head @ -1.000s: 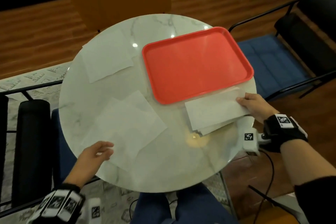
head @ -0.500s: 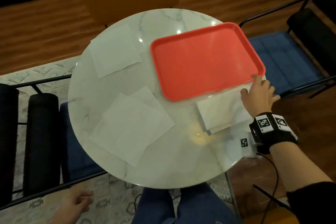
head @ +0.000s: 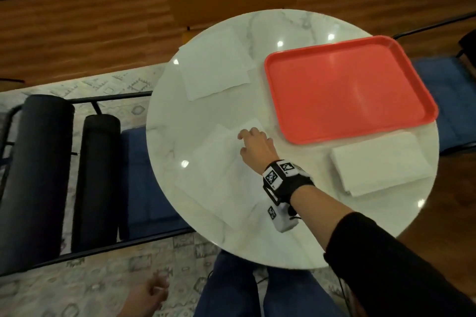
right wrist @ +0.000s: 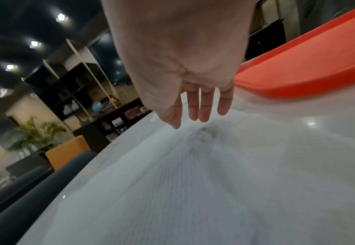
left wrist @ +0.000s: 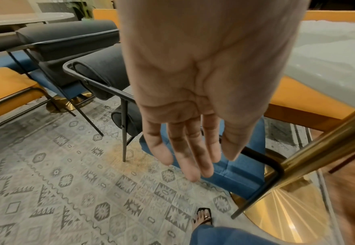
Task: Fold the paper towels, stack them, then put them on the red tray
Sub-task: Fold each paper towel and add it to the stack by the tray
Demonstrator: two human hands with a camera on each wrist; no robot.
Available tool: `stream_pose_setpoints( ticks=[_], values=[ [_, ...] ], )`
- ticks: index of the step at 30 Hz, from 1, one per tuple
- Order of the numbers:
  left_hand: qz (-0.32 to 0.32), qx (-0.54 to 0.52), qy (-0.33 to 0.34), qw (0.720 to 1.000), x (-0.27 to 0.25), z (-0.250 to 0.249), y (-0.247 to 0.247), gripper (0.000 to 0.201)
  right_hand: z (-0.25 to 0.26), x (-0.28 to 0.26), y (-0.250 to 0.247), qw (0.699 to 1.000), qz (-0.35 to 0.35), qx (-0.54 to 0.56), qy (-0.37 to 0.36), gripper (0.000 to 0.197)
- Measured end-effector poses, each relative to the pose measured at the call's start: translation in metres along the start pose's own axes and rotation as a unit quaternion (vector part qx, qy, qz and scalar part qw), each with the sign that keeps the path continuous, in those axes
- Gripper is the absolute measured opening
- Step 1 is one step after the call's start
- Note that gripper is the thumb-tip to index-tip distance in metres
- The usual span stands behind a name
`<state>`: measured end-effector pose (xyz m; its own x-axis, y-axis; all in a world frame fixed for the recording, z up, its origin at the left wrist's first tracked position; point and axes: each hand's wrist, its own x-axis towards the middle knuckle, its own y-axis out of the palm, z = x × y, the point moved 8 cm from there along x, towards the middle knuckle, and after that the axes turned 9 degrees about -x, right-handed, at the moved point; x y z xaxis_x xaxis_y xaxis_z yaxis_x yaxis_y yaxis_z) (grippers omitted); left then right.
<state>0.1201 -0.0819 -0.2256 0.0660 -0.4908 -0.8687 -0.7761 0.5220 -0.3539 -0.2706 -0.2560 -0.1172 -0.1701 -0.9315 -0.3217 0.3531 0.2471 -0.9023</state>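
Paper towels (head: 380, 163) sit folded and stacked on the desk (head: 296, 234) beside the bare red tray (head: 347, 85), while your right hand (head: 253, 148), fingers relaxed, reaches unfolded sheets (head: 213, 175); your left hand (left wrist: 193, 99) hangs slack.

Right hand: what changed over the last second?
The right hand let go of the folded towel stack near the red tray and crossed left to the unfolded towels, fingers straight over them. The left hand left those towels and dropped below the table edge, holding nothing. Tray, stack and far towel stayed put.
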Motion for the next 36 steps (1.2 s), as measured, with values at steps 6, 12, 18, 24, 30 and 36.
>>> stream_pose_setpoints(
  ticks=[6, 12, 18, 24, 30, 36],
  values=[
    [-0.02, 0.028, -0.025, 0.999, 0.021, 0.033, -0.016, 0.005, 0.012, 0.019, 0.021, 0.993, 0.007, -0.1, 0.056, 0.054],
    [-0.019, 0.044, -0.011, 0.999, 0.022, 0.027, -0.021, 0.004, 0.003, 0.029, 0.017, 0.989, 0.05, -0.064, 0.128, 0.062],
    [-0.003, 0.058, 0.013, 0.998, 0.014, 0.007, -0.03, 0.006, 0.001, 0.029, 0.001, 0.99, 0.035, -0.027, 0.137, 0.03],
    [-0.013, 0.092, 0.165, 0.982, -0.012, -0.088, -0.056, 0.017, 0.01, 0.012, -0.029, 0.995, 0.023, 0.019, 0.091, 0.023],
    [-0.012, -0.011, 0.324, 0.946, -0.048, -0.23, -0.063, 0.045, 0.019, -0.026, -0.07, 0.994, 0.006, 0.109, -0.008, 0.02],
    [0.067, -0.097, 0.34, 0.933, -0.051, -0.31, -0.034, 0.112, 0.02, -0.067, -0.1, 0.932, 0.044, 0.351, -0.081, 0.012]
  ],
)
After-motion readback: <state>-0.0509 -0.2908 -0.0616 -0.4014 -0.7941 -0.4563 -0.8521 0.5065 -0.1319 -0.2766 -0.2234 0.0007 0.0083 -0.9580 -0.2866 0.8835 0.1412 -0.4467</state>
